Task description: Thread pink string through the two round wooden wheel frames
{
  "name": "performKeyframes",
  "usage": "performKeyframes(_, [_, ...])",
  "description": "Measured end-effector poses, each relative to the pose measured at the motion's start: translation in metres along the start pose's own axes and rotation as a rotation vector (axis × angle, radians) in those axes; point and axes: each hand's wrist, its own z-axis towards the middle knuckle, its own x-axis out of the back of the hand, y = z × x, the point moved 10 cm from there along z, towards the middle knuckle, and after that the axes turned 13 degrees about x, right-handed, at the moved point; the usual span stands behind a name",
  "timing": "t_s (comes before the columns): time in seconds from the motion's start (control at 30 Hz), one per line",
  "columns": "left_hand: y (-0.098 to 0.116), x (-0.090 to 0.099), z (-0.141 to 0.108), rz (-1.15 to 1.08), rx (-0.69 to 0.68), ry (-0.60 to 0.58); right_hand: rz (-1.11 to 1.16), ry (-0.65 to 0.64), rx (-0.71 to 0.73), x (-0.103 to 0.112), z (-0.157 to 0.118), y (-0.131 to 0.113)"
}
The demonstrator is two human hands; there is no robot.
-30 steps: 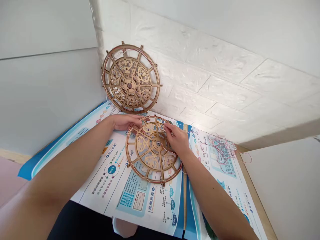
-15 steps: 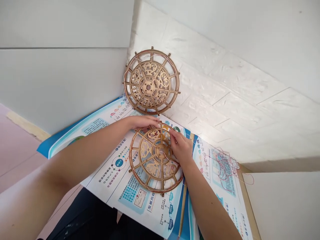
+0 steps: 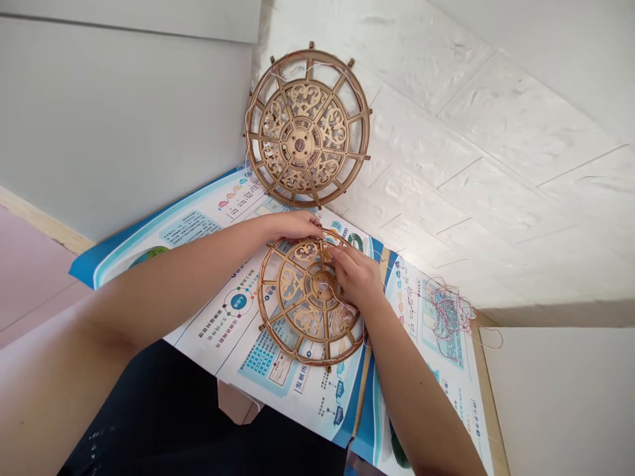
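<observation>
A round openwork wooden wheel, with spokes, scroll cut-outs and small tabs on its rim, tilts over the printed sheet in front of me. My left hand is closed on its far rim, the fingertips partly hidden. Just inside that rim, my right hand makes a pinch; whatever is between thumb and fingers is too small to tell. Thin reddish wires run along the rim, and a pale wire curves from the hub to the right. A second similar wheel leans upright against the wall behind.
A loose tangle of red and white wire lies at the right on the printed sheet. White brick-patterned wall rises behind. A grey panel borders the left, and a pale panel stands at the right.
The camera view has tilted down, and the leaning wheel appears higher. My right fingers have shifted slightly inward from the rim. My left hand stays at the far rim.
</observation>
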Motion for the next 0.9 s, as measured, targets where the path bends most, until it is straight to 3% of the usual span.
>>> performKeyframes(0.27, [-0.002, 0.001, 0.008, 0.056, -0.034, 0.014, -0.041, -0.006, 0.006, 0.001, 0.002, -0.003])
performKeyframes(0.4, [-0.004, -0.001, 0.008, -0.023, -0.006, -0.024, -0.102, 0.025, 0.046, 0.008, 0.002, -0.007])
performKeyframes(0.67, [-0.006, 0.0, 0.015, 0.003, -0.02, -0.019, -0.046, -0.111, 0.133, -0.003, 0.004, -0.018])
performKeyframes(0.9, [-0.009, -0.001, 0.02, 0.016, -0.016, -0.029, -0.072, -0.093, 0.162, -0.003, 0.006, -0.022])
